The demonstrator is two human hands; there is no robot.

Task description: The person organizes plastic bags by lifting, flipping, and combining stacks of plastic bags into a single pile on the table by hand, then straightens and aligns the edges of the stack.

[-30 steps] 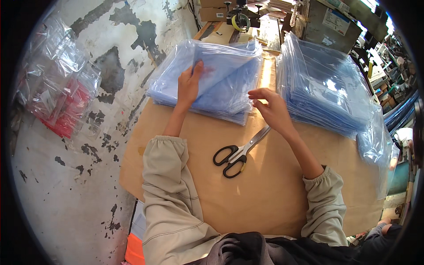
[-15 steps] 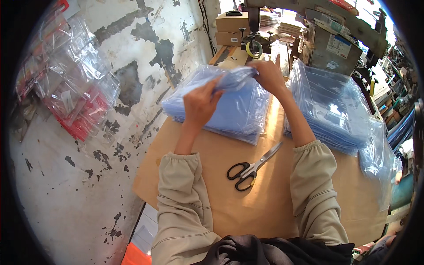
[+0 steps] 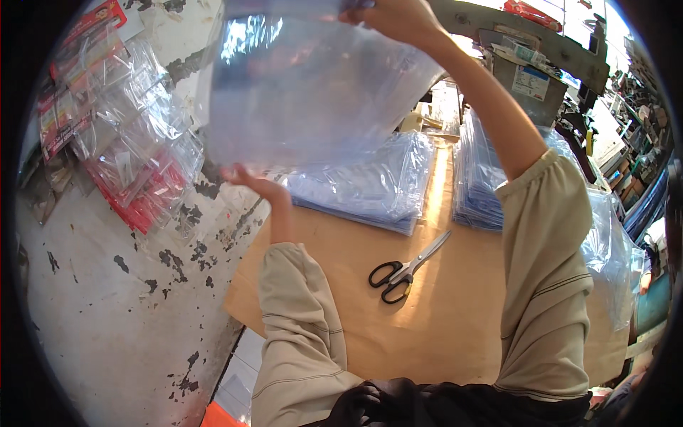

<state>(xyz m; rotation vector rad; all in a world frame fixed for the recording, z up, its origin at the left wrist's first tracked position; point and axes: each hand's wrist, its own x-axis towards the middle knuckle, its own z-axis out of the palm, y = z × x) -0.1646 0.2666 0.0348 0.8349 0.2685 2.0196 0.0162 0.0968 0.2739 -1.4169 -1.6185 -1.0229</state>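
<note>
A large clear bluish plastic bag is spread out in the air at the upper left of the table. My right hand is closed on its top edge, high up. My left hand is at the bag's lower left edge; its fingers are blurred and partly behind the film, so their grip is unclear. Below the raised bag lies a stack of similar clear plastic bags. A pair of scissors with black handles rests on the tan table cover, its blades pointing away to the right.
A second plastic bag stack stands to the right, partly hidden by my right arm. A peeling wall borders the left side, with clear and red packaging hanging on it. A grey machine housing is at the back right.
The bag, bunched between both hands before, is now lifted and spread wide. My right hand went up and left; my left hand moved left and slightly down. The scissors stayed in place.
</note>
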